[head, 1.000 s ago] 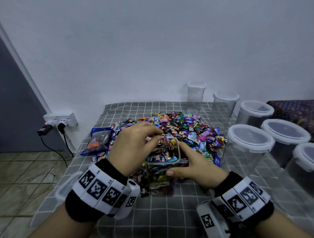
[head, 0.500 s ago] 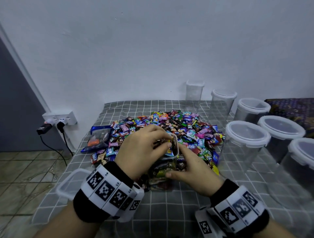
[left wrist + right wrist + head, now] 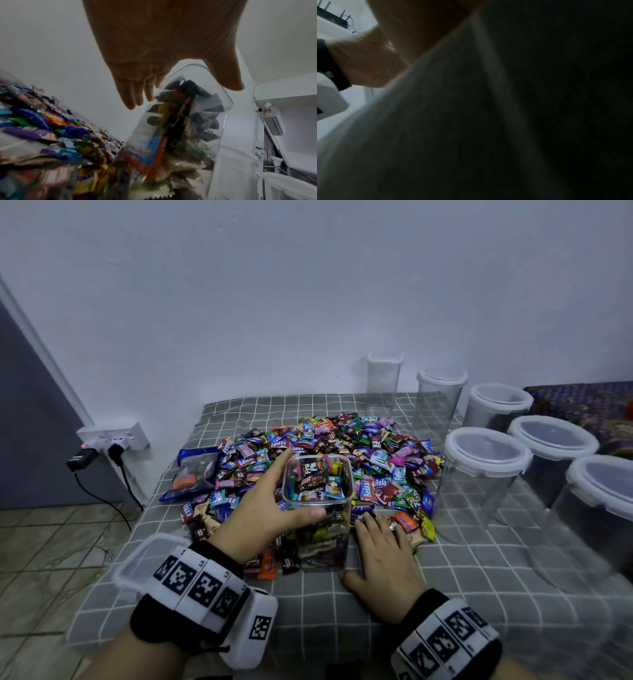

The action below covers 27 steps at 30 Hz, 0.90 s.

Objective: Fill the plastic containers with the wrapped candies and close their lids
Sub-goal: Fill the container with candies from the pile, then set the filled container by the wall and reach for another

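Observation:
A square clear container (image 3: 318, 529), packed with wrapped candies up to its open rim, stands on the grey checked cloth (image 3: 342, 628) in front of the candy pile (image 3: 373, 453). My left hand (image 3: 279, 491) lies against its left side with straight fingers, the thumb across the front rim. In the left wrist view the container (image 3: 188, 121) sits between the thumb and the straight fingers (image 3: 130, 97). My right hand (image 3: 363, 546) lies flat to the right of the container, fingertips on loose candies. The right wrist view is dark and blurred against the cloth.
A loose square lid (image 3: 147, 559) lies at the table's left edge. Several lidded clear round containers (image 3: 486, 453) and a tall square one (image 3: 383, 371) line the right and back. A blue bag (image 3: 195, 470) lies left of the pile. A wall socket (image 3: 113, 436) holds plugs.
My left hand has come off the top of the container and now lies along its left side. My right hand let go of the container and dropped flat beside it.

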### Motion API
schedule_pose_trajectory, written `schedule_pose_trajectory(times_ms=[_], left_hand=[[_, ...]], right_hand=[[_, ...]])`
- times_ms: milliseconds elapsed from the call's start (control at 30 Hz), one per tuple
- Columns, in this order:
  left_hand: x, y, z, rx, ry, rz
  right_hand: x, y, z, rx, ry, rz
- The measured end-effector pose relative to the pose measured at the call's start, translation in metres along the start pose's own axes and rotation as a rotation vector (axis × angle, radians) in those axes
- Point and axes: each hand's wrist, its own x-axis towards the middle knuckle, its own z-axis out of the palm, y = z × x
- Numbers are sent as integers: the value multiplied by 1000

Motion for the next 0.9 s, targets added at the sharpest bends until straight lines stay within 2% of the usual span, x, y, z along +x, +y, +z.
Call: schedule_pose_trajectory(times_ms=[133, 400, 567, 700, 900], left_hand=[[3, -10, 2, -108, -31, -26], [10, -1, -1, -173, 77, 21], [30, 16, -26, -224, 208, 83], [61, 22, -51, -167, 382, 139], [125, 2, -76, -25, 594, 83]], right_hand=[[-1, 0, 7, 9, 31, -3], [-1, 0, 10, -9, 52, -22], [-1, 1, 10, -8, 49, -21], [-1, 0, 7, -10, 40, -10], [1, -2, 8, -9, 38, 0]])
